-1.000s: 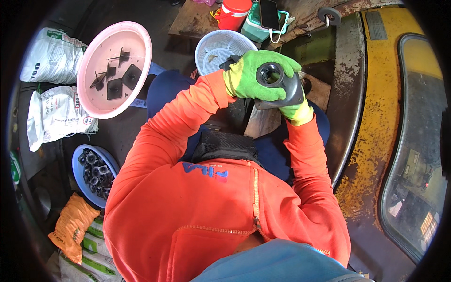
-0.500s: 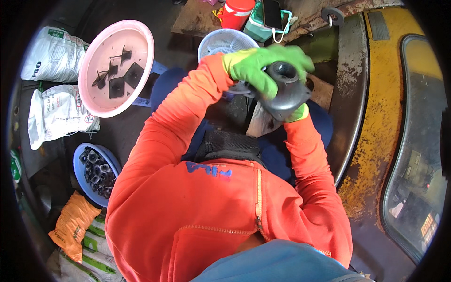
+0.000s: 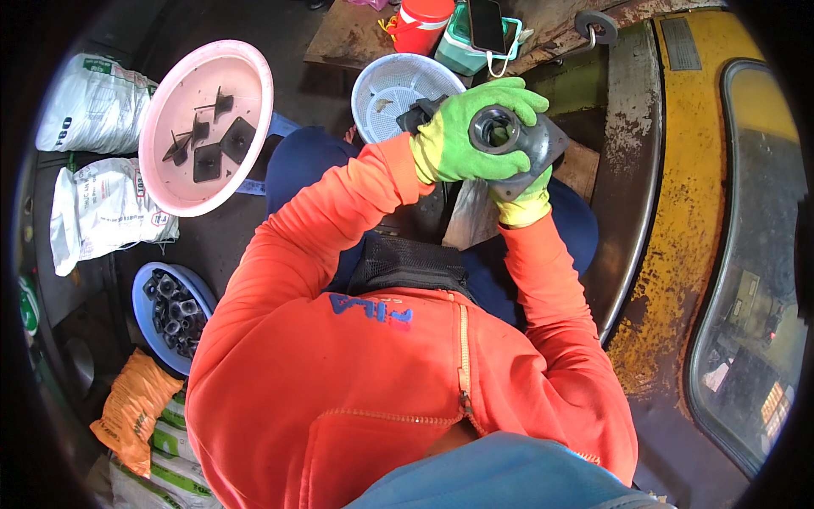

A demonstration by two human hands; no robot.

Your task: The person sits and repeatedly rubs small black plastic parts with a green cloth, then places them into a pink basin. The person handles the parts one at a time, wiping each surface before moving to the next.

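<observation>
In front of my chest, both my hands wear green gloves with yellow cuffs. My left hand wraps round the neck of a black flanged rubber part, with fingers above and below its round opening. My right hand grips the same part from beneath; most of its fingers are hidden, and a bit of green glove shows through the hole. The flange looks square with holes at its corners. Just left of my left cuff, a dark piece overlaps the rim of a pale blue perforated basket.
A pink basin at left holds several black square parts. Below it, a blue basin holds many small dark parts. White sacks and an orange bag line the left. A rusty yellow machine panel stands close on my right.
The black part has turned so its round opening faces up toward me more squarely. My left hand has shifted from its top to round its neck.
</observation>
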